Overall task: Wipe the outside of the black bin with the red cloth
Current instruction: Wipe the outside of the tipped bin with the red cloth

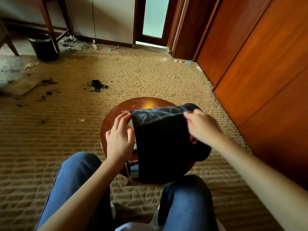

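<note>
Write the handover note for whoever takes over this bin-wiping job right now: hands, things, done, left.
Left hand: open, resting at the rim end of the black bin, steadying it.
Right hand: curled on the bin's right end over the red cloth; only a sliver of red shows beneath it.
Bin: lying on its side on the round wooden stool, opening toward the person's left.
Done: cannot tell how much has been wiped.
Left: grey dusty smears show on the bin's upper side; wipe those, then the rest of the outside.
</note>
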`<state>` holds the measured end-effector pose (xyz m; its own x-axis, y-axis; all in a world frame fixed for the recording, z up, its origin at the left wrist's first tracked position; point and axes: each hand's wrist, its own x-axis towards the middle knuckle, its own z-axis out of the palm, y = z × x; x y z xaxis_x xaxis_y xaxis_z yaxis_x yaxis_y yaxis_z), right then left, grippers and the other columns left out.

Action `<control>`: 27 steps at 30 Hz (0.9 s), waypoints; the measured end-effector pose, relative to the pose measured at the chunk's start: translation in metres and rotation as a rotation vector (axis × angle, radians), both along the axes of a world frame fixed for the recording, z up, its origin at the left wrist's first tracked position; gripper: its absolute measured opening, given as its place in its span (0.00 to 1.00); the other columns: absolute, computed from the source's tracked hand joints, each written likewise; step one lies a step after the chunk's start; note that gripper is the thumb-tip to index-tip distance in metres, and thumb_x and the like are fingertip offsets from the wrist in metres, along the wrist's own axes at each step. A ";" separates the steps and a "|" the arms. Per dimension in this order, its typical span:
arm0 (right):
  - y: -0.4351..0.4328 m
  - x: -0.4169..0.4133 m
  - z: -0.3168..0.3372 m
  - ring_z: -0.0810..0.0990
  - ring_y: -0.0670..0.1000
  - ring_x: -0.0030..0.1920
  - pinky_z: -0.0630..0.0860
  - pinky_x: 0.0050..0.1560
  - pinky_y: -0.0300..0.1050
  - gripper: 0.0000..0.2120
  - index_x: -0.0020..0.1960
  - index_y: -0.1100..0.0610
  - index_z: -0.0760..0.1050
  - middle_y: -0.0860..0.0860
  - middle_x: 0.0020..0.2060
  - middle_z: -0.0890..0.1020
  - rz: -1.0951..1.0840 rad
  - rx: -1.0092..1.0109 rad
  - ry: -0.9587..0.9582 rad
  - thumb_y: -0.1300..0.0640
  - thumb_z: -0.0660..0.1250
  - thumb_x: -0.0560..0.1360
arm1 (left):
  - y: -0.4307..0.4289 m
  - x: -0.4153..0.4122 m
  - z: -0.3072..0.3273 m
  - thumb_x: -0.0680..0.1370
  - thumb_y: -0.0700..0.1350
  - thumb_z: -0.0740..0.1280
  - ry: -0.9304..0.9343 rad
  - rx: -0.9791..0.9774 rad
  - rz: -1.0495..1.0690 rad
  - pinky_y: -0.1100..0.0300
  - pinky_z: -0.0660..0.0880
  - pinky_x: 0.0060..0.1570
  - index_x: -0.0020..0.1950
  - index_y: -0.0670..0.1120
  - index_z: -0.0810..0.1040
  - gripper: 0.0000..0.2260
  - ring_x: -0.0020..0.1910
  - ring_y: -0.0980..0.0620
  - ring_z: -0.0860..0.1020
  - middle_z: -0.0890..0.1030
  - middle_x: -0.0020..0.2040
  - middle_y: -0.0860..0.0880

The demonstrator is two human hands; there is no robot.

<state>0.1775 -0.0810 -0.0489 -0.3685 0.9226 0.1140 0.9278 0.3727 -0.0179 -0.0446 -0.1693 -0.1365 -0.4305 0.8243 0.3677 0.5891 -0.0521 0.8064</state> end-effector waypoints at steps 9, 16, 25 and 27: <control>-0.056 -0.073 -0.008 0.77 0.59 0.50 0.72 0.44 0.49 0.20 0.70 0.45 0.68 0.53 0.52 0.74 0.422 -0.038 0.119 0.57 0.55 0.80 | -0.004 0.001 -0.001 0.73 0.53 0.49 0.050 0.005 0.003 0.55 0.61 0.57 0.68 0.49 0.71 0.26 0.66 0.62 0.66 0.70 0.69 0.55; 0.014 0.037 -0.001 0.77 0.60 0.54 0.75 0.52 0.50 0.18 0.67 0.49 0.73 0.56 0.58 0.76 -0.154 -0.013 0.055 0.56 0.57 0.79 | -0.002 0.002 -0.001 0.74 0.51 0.49 -0.001 0.018 -0.009 0.56 0.60 0.58 0.68 0.50 0.70 0.25 0.63 0.70 0.62 0.69 0.69 0.56; -0.066 -0.098 -0.007 0.77 0.61 0.49 0.66 0.41 0.46 0.14 0.63 0.54 0.72 0.55 0.48 0.73 0.328 -0.144 0.169 0.57 0.55 0.79 | 0.002 -0.003 -0.002 0.73 0.53 0.48 0.015 0.001 0.008 0.54 0.62 0.57 0.68 0.49 0.71 0.27 0.65 0.64 0.65 0.70 0.69 0.55; -0.080 -0.102 -0.007 0.77 0.61 0.51 0.67 0.41 0.48 0.17 0.68 0.50 0.69 0.55 0.51 0.73 0.380 -0.103 0.129 0.56 0.54 0.80 | 0.002 -0.004 -0.002 0.72 0.53 0.48 0.031 -0.004 0.008 0.54 0.62 0.57 0.68 0.49 0.71 0.27 0.66 0.62 0.66 0.70 0.69 0.54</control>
